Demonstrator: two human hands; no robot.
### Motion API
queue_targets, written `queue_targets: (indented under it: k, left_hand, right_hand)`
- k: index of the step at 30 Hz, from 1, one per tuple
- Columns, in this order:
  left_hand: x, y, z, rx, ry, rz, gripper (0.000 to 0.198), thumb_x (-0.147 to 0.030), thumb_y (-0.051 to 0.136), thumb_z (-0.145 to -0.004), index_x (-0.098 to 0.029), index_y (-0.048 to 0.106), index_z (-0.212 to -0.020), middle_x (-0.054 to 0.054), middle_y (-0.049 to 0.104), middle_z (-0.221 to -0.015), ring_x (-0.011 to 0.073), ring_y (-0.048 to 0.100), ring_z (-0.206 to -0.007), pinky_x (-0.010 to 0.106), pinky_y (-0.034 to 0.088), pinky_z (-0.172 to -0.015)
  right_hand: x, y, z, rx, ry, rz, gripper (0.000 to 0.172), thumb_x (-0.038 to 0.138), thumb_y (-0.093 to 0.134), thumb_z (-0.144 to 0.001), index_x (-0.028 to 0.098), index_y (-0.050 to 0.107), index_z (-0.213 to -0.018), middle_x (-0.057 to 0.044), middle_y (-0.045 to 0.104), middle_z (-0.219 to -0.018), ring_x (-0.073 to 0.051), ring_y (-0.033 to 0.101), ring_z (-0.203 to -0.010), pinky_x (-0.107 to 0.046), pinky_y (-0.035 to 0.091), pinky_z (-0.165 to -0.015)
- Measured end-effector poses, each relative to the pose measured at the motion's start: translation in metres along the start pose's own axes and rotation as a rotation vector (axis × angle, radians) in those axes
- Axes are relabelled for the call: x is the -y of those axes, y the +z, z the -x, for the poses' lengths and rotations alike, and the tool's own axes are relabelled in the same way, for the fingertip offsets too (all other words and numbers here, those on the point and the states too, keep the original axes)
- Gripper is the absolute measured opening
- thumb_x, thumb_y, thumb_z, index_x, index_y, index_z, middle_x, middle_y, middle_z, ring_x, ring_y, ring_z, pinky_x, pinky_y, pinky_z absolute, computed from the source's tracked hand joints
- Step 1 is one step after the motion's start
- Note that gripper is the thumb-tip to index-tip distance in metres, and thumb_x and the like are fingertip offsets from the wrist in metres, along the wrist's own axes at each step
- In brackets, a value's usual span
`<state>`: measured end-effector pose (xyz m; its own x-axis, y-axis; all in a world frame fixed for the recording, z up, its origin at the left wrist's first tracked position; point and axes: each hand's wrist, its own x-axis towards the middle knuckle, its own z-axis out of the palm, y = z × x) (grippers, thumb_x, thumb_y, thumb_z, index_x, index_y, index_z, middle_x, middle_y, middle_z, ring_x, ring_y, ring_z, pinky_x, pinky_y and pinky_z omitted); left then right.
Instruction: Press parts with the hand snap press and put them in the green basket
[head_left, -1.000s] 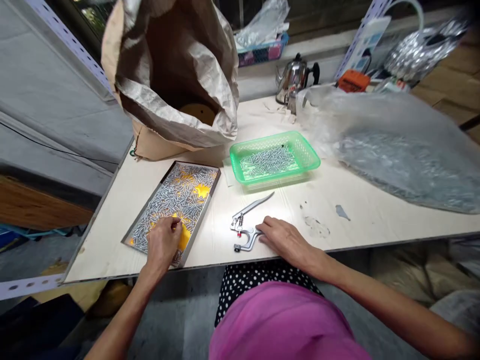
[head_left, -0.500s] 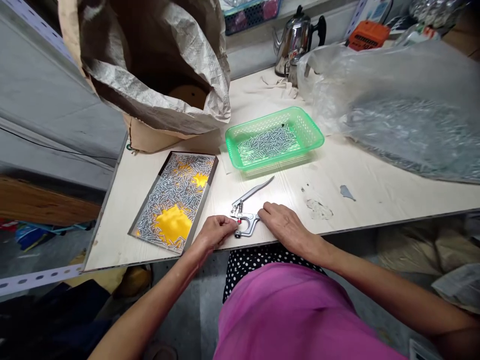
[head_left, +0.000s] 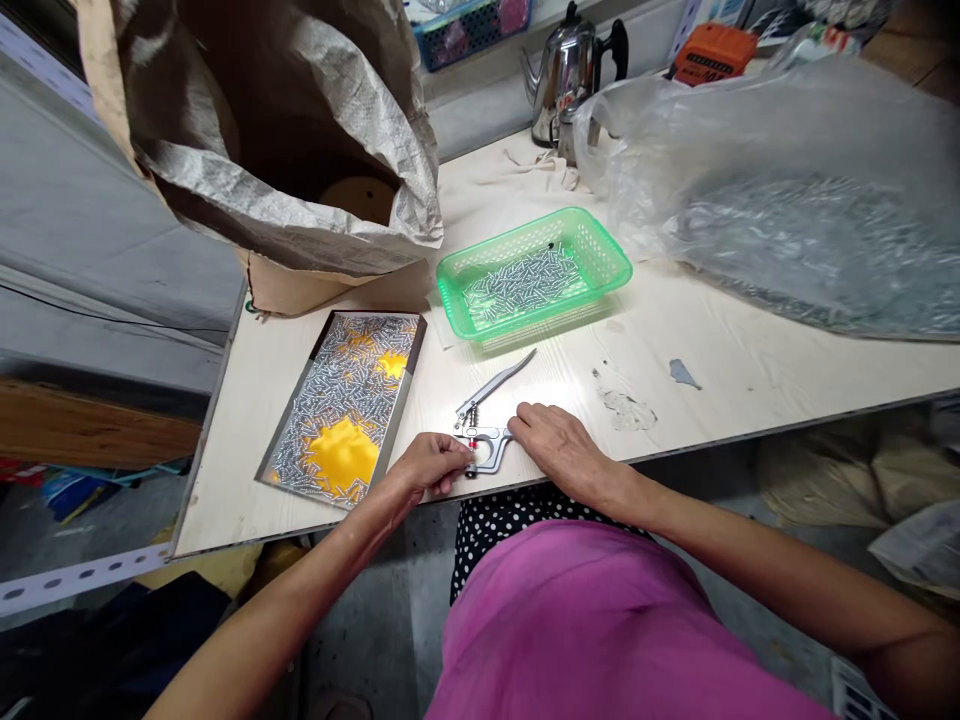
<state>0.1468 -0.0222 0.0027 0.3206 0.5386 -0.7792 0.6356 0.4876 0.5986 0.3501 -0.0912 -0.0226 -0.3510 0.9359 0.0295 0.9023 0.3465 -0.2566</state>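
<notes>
Silver snap-fastener pliers (head_left: 492, 448) lie near the table's front edge, with one handle angled up and away from the other. My right hand (head_left: 559, 440) is closed around the lower handle, which it mostly covers. At the jaws, by a red part, my left hand (head_left: 435, 462) has thumb and forefinger pinched together; whatever they hold is too small or hidden to make out. Left of that hand lies a shallow tray (head_left: 403, 402) with a yellow bottom, strewn with small silver metal pieces. Behind the pliers stands a green plastic basket (head_left: 540, 318) holding similar pieces.
A large open paper sack (head_left: 300, 275) stands at the back left of the table (head_left: 712, 410). On the right lies a clear plastic bag (head_left: 810, 240) full of small silvery pieces. A metal kettle (head_left: 568, 70) and an orange box (head_left: 712, 53) are at the back.
The view has shifted slightly, so things on the table appear a little further left. Both hands keep their places at the pliers.
</notes>
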Motion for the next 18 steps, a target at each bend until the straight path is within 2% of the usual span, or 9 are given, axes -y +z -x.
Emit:
queue_targets:
  k: [4, 6, 9, 11, 13, 15, 18]
  left_hand:
    - [-0.001, -0.001, 0.0, 0.031, -0.053, -0.038, 0.034, -0.043, 0.073, -0.068, -0.016, 0.053, -0.059, -0.008, 0.046, -0.04, 0.0046, 0.038, -0.032, 0.019, 0.017, -0.036]
    - [0.002, 0.0, 0.001, 0.038, -0.069, -0.062, 0.035, -0.044, 0.072, -0.068, -0.017, 0.052, -0.058, -0.008, 0.046, -0.04, 0.0044, 0.038, -0.031, 0.018, 0.016, -0.036]
    - [0.009, 0.002, 0.004, 0.022, -0.058, -0.068, 0.036, -0.045, 0.071, -0.069, -0.017, 0.051, -0.057, -0.008, 0.047, -0.041, 0.0042, 0.038, -0.031, 0.018, 0.018, -0.034]
    - [0.012, 0.005, 0.008, 0.0, -0.046, -0.044, 0.035, -0.044, 0.072, -0.069, -0.016, 0.053, -0.059, -0.008, 0.047, -0.043, 0.0036, 0.038, -0.031, 0.018, 0.022, -0.034]
    - [0.014, 0.007, 0.011, -0.029, -0.051, -0.016, 0.034, -0.044, 0.074, -0.069, -0.016, 0.056, -0.063, -0.009, 0.047, -0.045, 0.0034, 0.038, -0.03, 0.018, 0.025, -0.034]
    - [0.015, 0.01, 0.013, -0.053, -0.058, 0.005, 0.032, -0.043, 0.074, -0.069, -0.015, 0.057, -0.066, -0.01, 0.047, -0.045, 0.0035, 0.038, -0.03, 0.018, 0.025, -0.033]
    - [0.015, 0.011, 0.014, -0.067, -0.058, 0.022, 0.03, -0.04, 0.074, -0.071, -0.015, 0.058, -0.067, -0.01, 0.046, -0.044, 0.0035, 0.036, -0.029, 0.018, 0.024, -0.032]
  right_hand:
    - [-0.005, -0.003, 0.001, 0.008, -0.033, -0.04, 0.013, 0.009, 0.049, -0.089, 0.018, 0.059, -0.093, -0.008, 0.06, -0.096, -0.02, 0.052, -0.083, -0.034, 0.039, -0.071]
    - [-0.012, -0.007, -0.001, 0.001, -0.077, -0.083, 0.01, 0.021, 0.058, -0.09, 0.017, 0.06, -0.098, -0.011, 0.06, -0.108, -0.023, 0.053, -0.094, -0.036, 0.042, -0.077]
    - [-0.028, -0.012, -0.01, -0.029, -0.129, -0.084, 0.055, 0.039, 0.074, -0.078, 0.015, 0.053, -0.122, -0.019, 0.046, -0.139, -0.034, 0.043, -0.123, -0.047, 0.041, -0.094]
    - [-0.038, -0.013, -0.017, -0.005, -0.166, -0.056, 0.081, 0.045, 0.081, -0.069, 0.014, 0.044, -0.134, -0.021, 0.036, -0.148, -0.039, 0.031, -0.135, -0.054, 0.035, -0.102]
    - [-0.044, -0.013, -0.024, 0.043, -0.203, -0.039, 0.091, 0.049, 0.082, -0.064, 0.014, 0.042, -0.137, -0.022, 0.037, -0.148, -0.041, 0.027, -0.138, -0.058, 0.029, -0.107]
    - [-0.047, -0.01, -0.03, 0.061, -0.234, -0.03, 0.093, 0.052, 0.083, -0.061, 0.014, 0.042, -0.136, -0.022, 0.041, -0.145, -0.04, 0.032, -0.135, -0.06, 0.027, -0.108]
    - [-0.049, -0.007, -0.036, 0.02, -0.263, -0.041, 0.095, 0.054, 0.082, -0.058, 0.013, 0.044, -0.134, -0.021, 0.048, -0.137, -0.04, 0.041, -0.126, -0.061, 0.028, -0.105]
